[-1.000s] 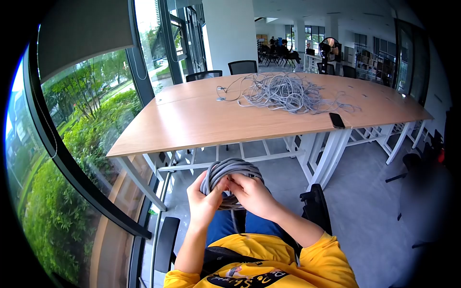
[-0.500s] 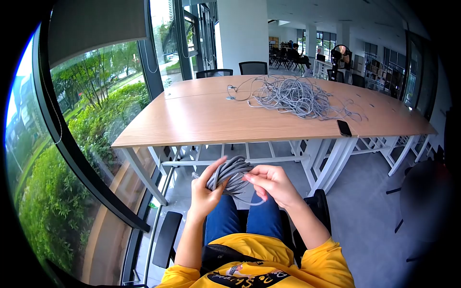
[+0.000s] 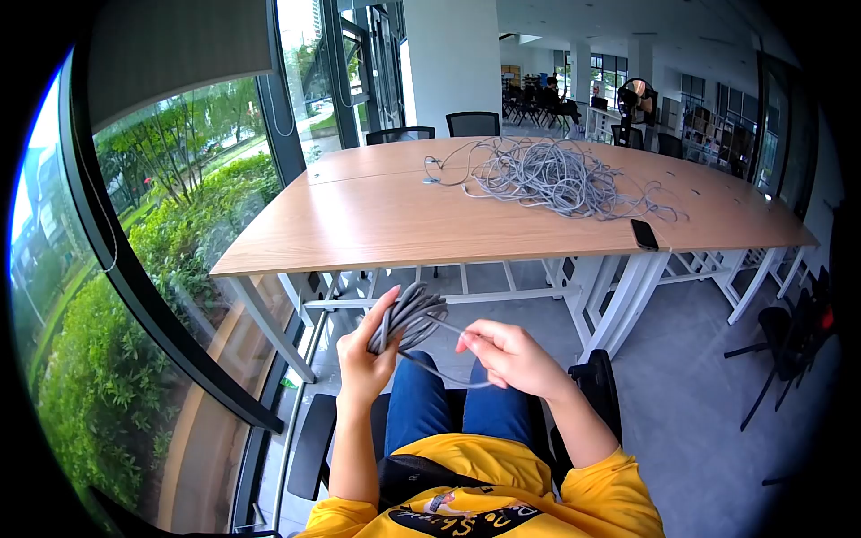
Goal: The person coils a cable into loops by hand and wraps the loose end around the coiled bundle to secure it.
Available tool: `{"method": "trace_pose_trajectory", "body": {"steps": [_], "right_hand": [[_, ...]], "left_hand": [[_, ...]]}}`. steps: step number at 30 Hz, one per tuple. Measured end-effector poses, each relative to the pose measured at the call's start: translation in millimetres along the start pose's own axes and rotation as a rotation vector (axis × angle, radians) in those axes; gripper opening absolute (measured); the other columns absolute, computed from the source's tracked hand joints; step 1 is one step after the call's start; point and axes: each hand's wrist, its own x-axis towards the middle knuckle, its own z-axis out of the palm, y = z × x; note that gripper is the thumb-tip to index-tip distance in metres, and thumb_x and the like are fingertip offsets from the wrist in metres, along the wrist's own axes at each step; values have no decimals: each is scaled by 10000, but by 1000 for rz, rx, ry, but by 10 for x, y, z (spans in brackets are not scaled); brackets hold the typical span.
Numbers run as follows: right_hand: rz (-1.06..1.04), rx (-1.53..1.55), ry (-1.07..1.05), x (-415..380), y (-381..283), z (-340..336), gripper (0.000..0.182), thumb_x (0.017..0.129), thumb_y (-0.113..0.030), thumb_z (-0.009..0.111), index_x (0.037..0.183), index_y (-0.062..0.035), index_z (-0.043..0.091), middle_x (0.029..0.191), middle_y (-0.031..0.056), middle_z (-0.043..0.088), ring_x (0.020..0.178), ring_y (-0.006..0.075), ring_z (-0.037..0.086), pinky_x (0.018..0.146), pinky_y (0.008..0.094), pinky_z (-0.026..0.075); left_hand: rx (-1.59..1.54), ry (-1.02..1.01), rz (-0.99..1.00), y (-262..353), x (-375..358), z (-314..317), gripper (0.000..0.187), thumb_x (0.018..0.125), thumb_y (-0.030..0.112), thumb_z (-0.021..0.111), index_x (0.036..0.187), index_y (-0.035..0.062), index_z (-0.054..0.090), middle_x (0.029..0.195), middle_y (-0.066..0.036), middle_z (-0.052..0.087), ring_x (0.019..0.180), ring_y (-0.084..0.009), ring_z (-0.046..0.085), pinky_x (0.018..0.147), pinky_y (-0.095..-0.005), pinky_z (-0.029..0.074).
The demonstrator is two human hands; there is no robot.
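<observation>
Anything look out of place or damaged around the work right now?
The cable heap on the table looks badly tangled, unlike the coil in the left hand. The phone lies close to the near edge, perhaps easily knocked off. I see no damage.

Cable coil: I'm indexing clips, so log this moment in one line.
left hand: gripping cable coil | right hand: pinching cable strand from coil | tangled cable pile: on table | phone: near table edge
</observation>
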Motion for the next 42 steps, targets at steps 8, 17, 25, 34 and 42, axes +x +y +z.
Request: {"method": "trace_pose_trajectory", "body": {"steps": [8, 17, 25, 34, 42], "right_hand": [[-242, -795, 242, -61, -56, -12, 237, 902, -193, 431, 821, -4, 549, 539, -18, 489, 470, 116, 524, 437, 313, 408], [-299, 523, 96, 21, 75, 125, 121, 896, -146, 440, 895, -27, 464, 709, 20, 485, 642, 80, 422, 635, 205, 359], [-712, 654, 240, 55, -21, 311, 122, 921, -149, 357, 904, -33, 391, 685, 2, 345, 631, 105, 314, 663, 256, 310], [-527, 780, 160, -14, -123, 100, 167, 910, -161, 394, 856, -33, 487, 557, -39, 277, 489, 70, 262, 494, 230, 270], [-311, 612, 140, -38, -192, 50, 135, 899, -122, 426, 878, -15, 505, 582, -37, 367, 480, 43, 295, 464, 197, 272]], "left_hand": [[-3, -68, -95, 30, -18, 18, 478, 686, -88, 576, 1140, 53, 527, 855, -98, 636, 685, -129, 590, 621, -252, 460], [-820, 282, -442, 71, 1, 2, 397, 838, 18, 491, 1223, 15, 397, 604, 22, 450, 363, -7, 288, 327, -175, 206], [-737, 104, -504, 190, -24, 206, 335, 805, 10, 547, 1134, 42, 495, 626, 41, 472, 415, 0, 340, 357, -165, 244], [-304, 61, -214, -28, -31, 108, 347, 758, -30, 575, 1098, 20, 523, 806, -36, 585, 606, -55, 489, 532, -180, 375], [-70, 129, -39, -147, -13, -50, 402, 698, -81, 584, 1088, 2, 534, 930, -140, 622, 832, -160, 607, 722, -237, 456]]}}
